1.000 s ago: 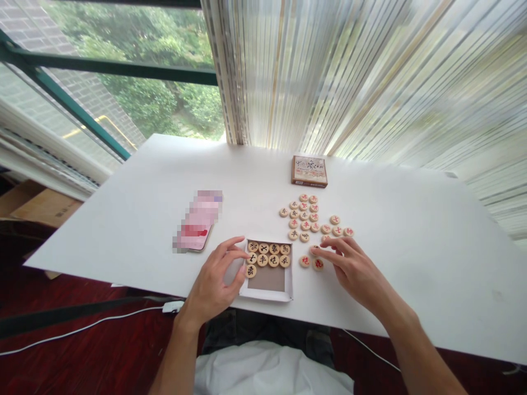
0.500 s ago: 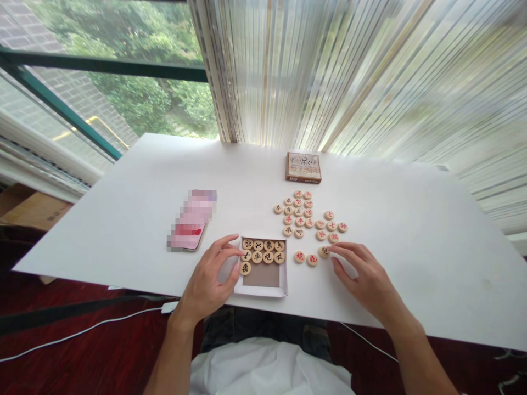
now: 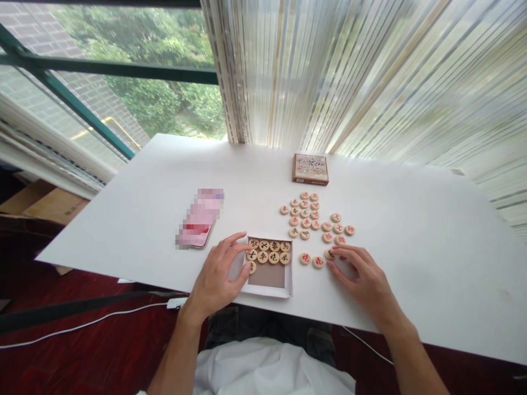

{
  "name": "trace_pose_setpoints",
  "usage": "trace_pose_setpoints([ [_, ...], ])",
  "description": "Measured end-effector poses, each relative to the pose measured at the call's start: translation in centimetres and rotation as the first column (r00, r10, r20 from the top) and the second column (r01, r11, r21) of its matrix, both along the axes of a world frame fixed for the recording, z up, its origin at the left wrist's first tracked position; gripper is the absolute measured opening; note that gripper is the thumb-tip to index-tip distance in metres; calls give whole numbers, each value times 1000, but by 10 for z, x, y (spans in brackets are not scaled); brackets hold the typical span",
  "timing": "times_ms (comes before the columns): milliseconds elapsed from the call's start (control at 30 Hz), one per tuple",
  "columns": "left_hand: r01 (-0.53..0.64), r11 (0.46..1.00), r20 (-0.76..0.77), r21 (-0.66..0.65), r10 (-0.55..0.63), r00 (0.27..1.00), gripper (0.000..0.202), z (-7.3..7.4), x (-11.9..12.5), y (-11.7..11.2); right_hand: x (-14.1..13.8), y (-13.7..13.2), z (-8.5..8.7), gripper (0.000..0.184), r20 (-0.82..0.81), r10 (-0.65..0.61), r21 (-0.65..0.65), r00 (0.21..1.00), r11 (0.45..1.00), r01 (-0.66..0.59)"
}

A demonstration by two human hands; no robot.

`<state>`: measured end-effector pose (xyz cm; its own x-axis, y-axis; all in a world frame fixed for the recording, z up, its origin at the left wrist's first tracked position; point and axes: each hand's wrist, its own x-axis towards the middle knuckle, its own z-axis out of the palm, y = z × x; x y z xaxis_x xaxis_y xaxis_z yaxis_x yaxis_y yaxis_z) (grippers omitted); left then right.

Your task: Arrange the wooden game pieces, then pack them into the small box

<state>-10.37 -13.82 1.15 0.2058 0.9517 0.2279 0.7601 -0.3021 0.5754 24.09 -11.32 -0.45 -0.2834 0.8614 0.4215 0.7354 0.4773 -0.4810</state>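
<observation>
A shallow white box (image 3: 267,292) lies near the table's front edge, with two full rows of round wooden Chinese chess pieces with black characters and one more piece (image 3: 252,267) below at the left. At the box's left side is my left hand (image 3: 220,274), thumb and fingers spread over the rim and the tips by the leftmost pieces; it holds nothing. My right hand (image 3: 364,280) has thumb and forefinger on a black-marked Chinese chess piece (image 3: 329,254) to the right of the box. Two red-marked pieces (image 3: 317,262) lie between that piece and the box.
Several loose Chinese chess pieces (image 3: 305,223), red and black, lie in a cluster behind the box. Farther back stands a printed Chinese chess box (image 3: 310,168). A phone with a pink, blurred screen (image 3: 201,219) lies to the left on the white table (image 3: 420,241).
The view has shifted slightly, so everything sits a little farther right. The thumb and forefinger of my right hand have closed in on the black-marked piece. My left hand stays at the box.
</observation>
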Motion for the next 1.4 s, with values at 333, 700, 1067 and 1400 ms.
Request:
trace_pose_setpoints([
  [333,-48,999,24,-16,48,999,33,1,3,2,-3,-1,-4,24,3,-45,28,999,999,45],
  [700,-126,987,304,99,90,949,23,14,25,1,-1,-3,0,25,-21,-61,-36,998,998,60],
  [1067,-8,992,361,123,-37,932,17,37,50,-1,-4,2,0,24,36,63,20,997,998,-64],
  [1400,159,987,514,-33,-120,849,19,46,81,-12,-27,-17,32,27,-208,1,115,978,993,24],
])
